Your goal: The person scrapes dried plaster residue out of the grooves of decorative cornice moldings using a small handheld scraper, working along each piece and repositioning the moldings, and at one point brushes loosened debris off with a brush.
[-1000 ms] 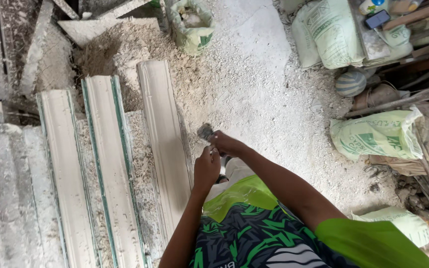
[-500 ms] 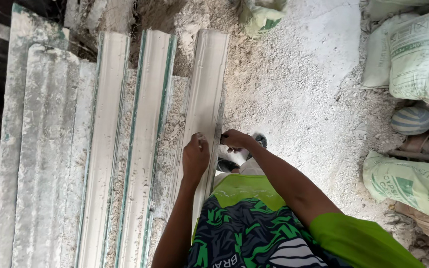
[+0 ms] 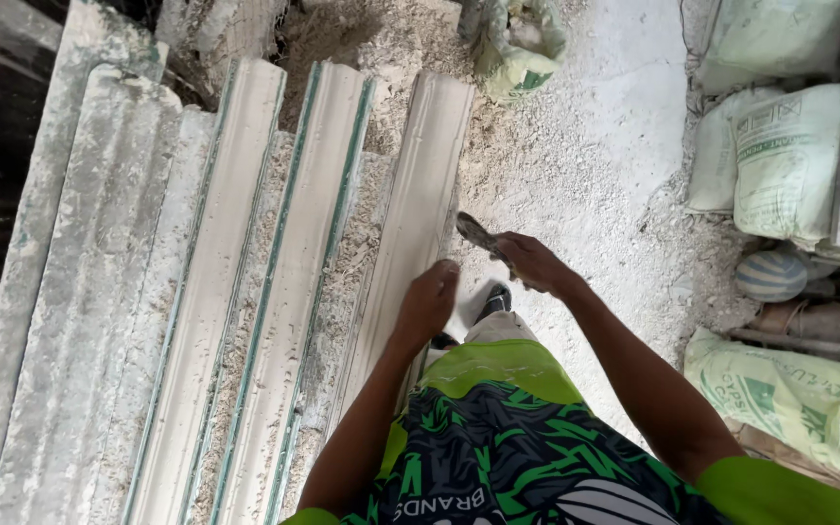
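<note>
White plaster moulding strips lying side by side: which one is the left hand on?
The rightmost white plaster moulding strip, at the edge of the row beside the dusty floor. The left hand rests on it; the other strips lie untouched further left.

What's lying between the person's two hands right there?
In the head view, between the left hand on the long white plaster moulding and the right hand gripping a small dusty scraper, only dusty white floor shows.

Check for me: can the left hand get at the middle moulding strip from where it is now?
Probably yes. The left hand rests on the nearest moulding strip, and the middle moulding strip lies right beside it, uncovered, with only a band of crumbly debris between. Nothing blocks a sideways reach.
</note>
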